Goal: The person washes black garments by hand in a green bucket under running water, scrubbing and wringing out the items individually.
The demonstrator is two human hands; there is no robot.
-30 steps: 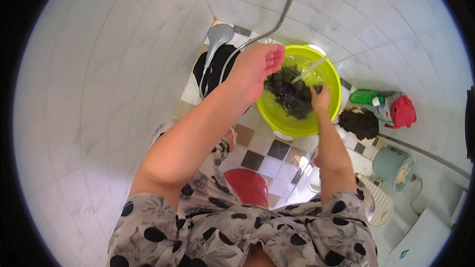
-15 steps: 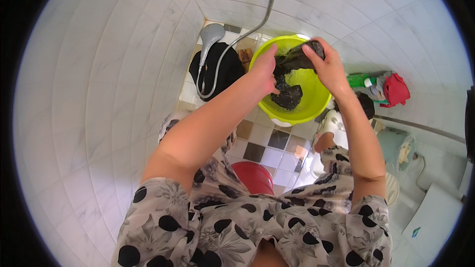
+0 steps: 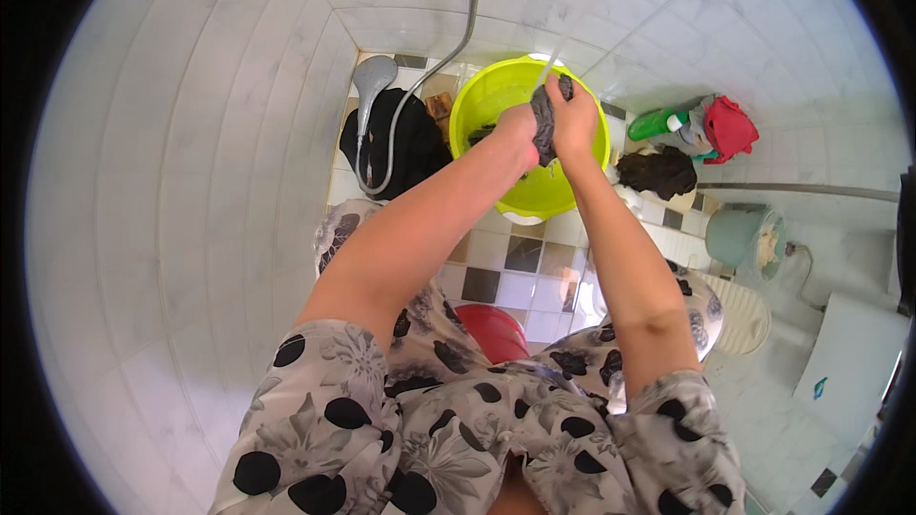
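Observation:
Over a lime-green basin (image 3: pixel 549 195) on the tiled floor, both hands are closed on a bunched dark grey wet cloth (image 3: pixel 543 124). My left hand (image 3: pixel 518 126) grips its left side, its fingers partly hidden. On the other side my right hand (image 3: pixel 573 121) wraps round the cloth, with a bit of it sticking out above the fingers. A thin stream of water (image 3: pixel 550 65) comes down at the hands. More dark cloth (image 3: pixel 480 133) lies inside the basin at its left, mostly covered by my left arm.
A grey shower head (image 3: pixel 375 73) with its hose rests on black cloth (image 3: pixel 410 157) left of the basin. To the right lie a green bottle (image 3: pixel 653 124), a red cloth (image 3: pixel 731 130) and a dark brown cloth (image 3: pixel 658 173). A red stool or tub (image 3: pixel 493 332) shows between my legs.
My hands have come together, bunching the cloth that was spread between them over the basin. Falling water now shows at the hands. The view has shifted, so the surroundings sit farther left.

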